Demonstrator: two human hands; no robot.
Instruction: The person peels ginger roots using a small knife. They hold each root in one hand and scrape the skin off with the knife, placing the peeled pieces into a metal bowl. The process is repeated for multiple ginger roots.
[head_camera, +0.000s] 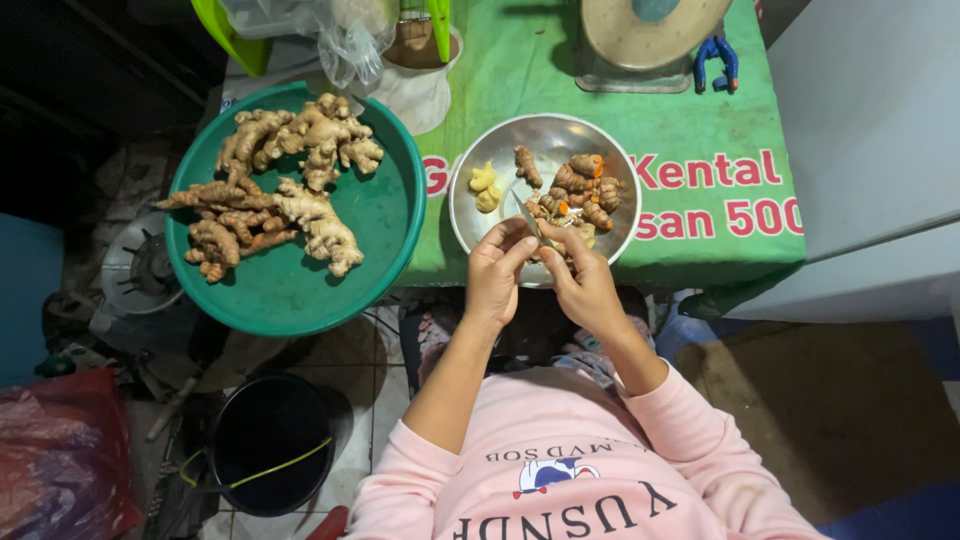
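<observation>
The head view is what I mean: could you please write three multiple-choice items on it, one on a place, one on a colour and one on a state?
1. Where do the ginger roots lie?
A. in the green basin
B. in the black bucket
C. on the scale

2. What colour is the cloth under the metal bowl?
A. blue
B. green
C. white

3. What does the left hand hold?
A. nothing
B. a spoon
C. a knife

Answers: 1 A, the roots are piled in the basin; 2 B, the cloth shows green around the bowl; 3 C, a blade sticks up from the left hand, beside the right hand.
</observation>
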